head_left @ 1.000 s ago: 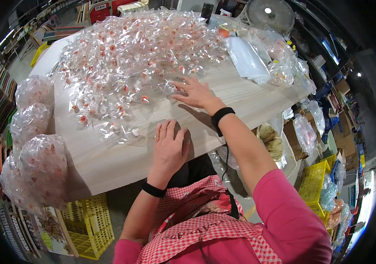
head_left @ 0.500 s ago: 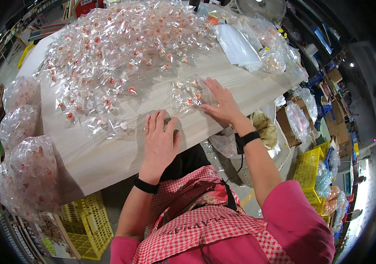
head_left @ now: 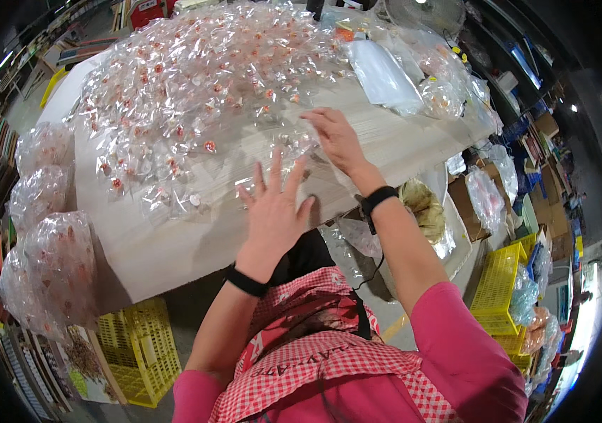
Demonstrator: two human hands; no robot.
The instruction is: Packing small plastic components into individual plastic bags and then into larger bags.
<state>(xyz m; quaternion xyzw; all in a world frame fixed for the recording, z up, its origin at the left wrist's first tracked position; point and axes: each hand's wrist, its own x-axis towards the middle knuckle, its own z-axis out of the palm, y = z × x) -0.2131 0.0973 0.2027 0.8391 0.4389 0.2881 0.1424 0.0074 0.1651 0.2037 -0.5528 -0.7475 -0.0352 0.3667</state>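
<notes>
My left hand (head_left: 273, 217) has its fingers spread over small clear plastic packets (head_left: 288, 146) near the middle of the table. Beside the same packets is my right hand (head_left: 340, 143), its fingers stretched toward the left and slightly bent, with nothing seen in its grasp. Whether either hand touches the packets is hard to tell. Beyond them, a wide heap of clear packets (head_left: 195, 77) with small orange-red and white pieces inside covers the far part of the wooden table (head_left: 181, 261).
Full clear bags (head_left: 54, 264) stand along the table's left edge. A stack of flat clear bags (head_left: 384, 76) lies at the far right. Yellow crates stand below, one at left (head_left: 139, 349) and one at right (head_left: 498, 285). A fan (head_left: 424, 14) is at the back.
My left hand has moved up and rightward onto the packets, its fingers spreading wider. My right hand has shifted slightly left and away from me. The packets between them have shifted about.
</notes>
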